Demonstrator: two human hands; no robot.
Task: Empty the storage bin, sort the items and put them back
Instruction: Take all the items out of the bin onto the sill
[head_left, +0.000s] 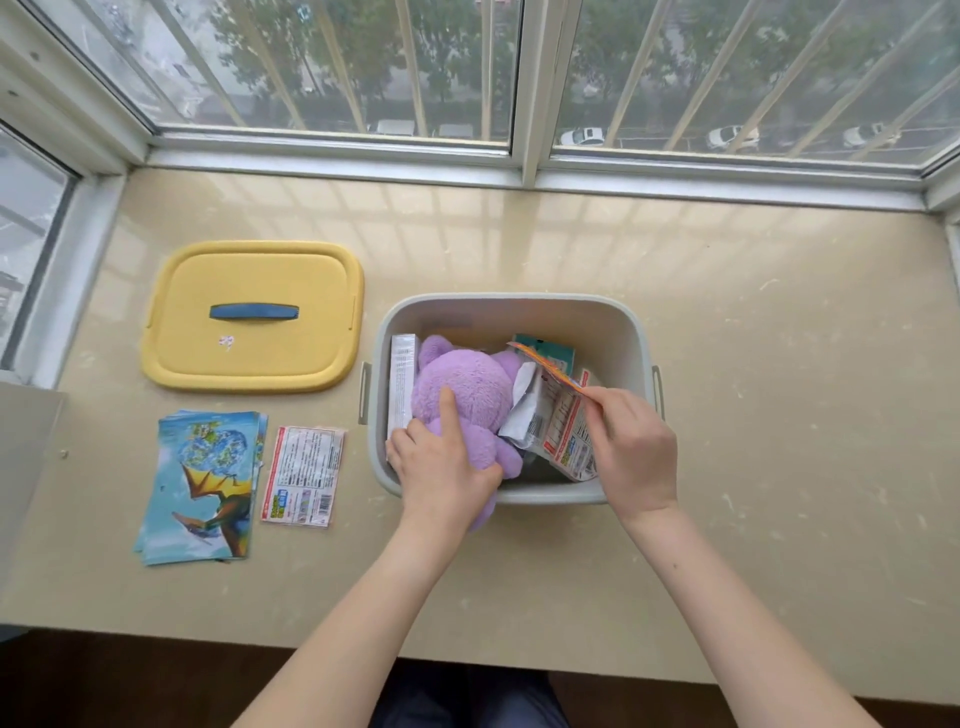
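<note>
A grey storage bin (519, 304) stands open on the beige sill. Inside lies a purple plush toy (467, 384), and my left hand (441, 462) grips its lower part at the bin's near left. My right hand (636, 447) pinches the corner of a thin orange-edged packet (548, 366) lifted above the bin's right side. Under it lie white and red printed packets (558, 431). A white box (402, 374) stands along the bin's left wall, and a teal packet (545, 353) sits at the back.
The bin's yellow lid (254, 317) with a blue handle lies to the left. Nearer me are a stack of blue picture cards (202, 483) and a red-and-white packet (304, 480). Window frames run along the far edge.
</note>
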